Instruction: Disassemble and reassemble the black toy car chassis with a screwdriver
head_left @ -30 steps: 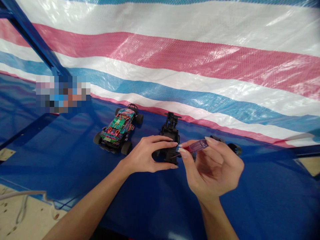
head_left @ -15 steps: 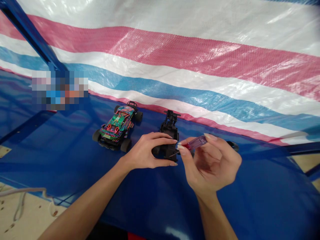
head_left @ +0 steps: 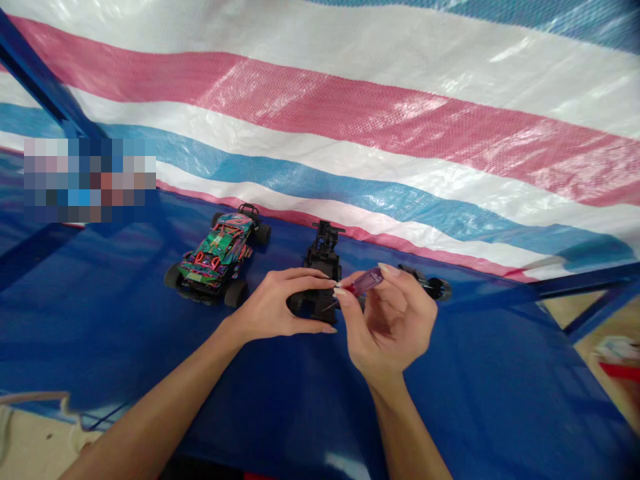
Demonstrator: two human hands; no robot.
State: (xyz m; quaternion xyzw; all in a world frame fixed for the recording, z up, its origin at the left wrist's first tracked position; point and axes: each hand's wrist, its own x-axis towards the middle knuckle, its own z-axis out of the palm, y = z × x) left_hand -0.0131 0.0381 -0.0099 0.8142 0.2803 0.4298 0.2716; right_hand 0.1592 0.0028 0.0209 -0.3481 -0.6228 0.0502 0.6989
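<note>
A black toy car chassis (head_left: 324,257) lies lengthwise on the blue table. My left hand (head_left: 275,303) grips its near end, thumb on the near side and fingers across the top. Between the fingertips and thumb of my right hand (head_left: 393,317) is a screwdriver (head_left: 367,282) with a clear purple-red handle. Its thin shaft slants down to the left over the near end of the chassis; whether the tip sits in a screw I cannot tell. To the left stands a toy car (head_left: 217,257) with a green, patterned body and black wheels.
Dark round parts (head_left: 433,285), perhaps wheels, lie right of my right hand, partly hidden by it. A striped plastic sheet (head_left: 300,140) hangs behind the blue table (head_left: 280,407). Blue metal posts (head_left: 45,80) rise at the sides. A pale cable (head_left: 65,407) runs at the lower left.
The whole view has shifted, so the things appear farther left. Both hands keep nearly the same pose on the chassis and screwdriver.
</note>
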